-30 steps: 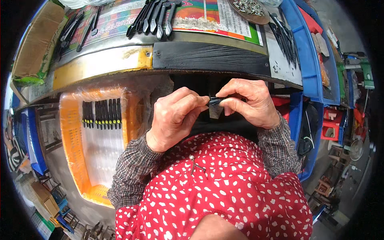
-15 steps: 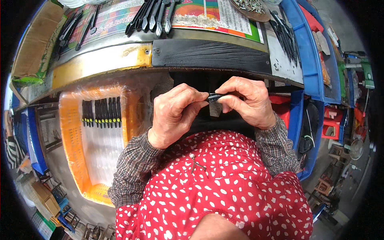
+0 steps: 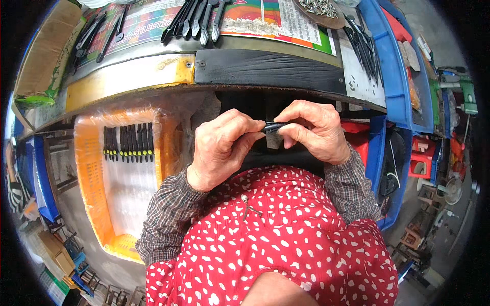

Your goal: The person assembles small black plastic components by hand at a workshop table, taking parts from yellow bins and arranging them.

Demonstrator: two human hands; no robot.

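Observation:
Between the fingertips of both hands, in front of the bench edge, is a small slim black piece; the fingers cover its ends, so its exact kind does not show. My left hand pinches one end with thumb and forefinger. My right hand pinches the other end the same way. To the left of my left hand stands an orange plastic crate lined with clear film. In it lies a row of black slim tools with yellow-green dots near their lower ends.
On the bench, black long-handled metal parts lie in a bunch. A round dish of small screws or rivets sits at the far right, near more black parts. Blue bins line the right; a cardboard box stands left.
The fingertips have drawn slightly apart, so more of the black piece shows between them. Both hands stay in nearly the same place.

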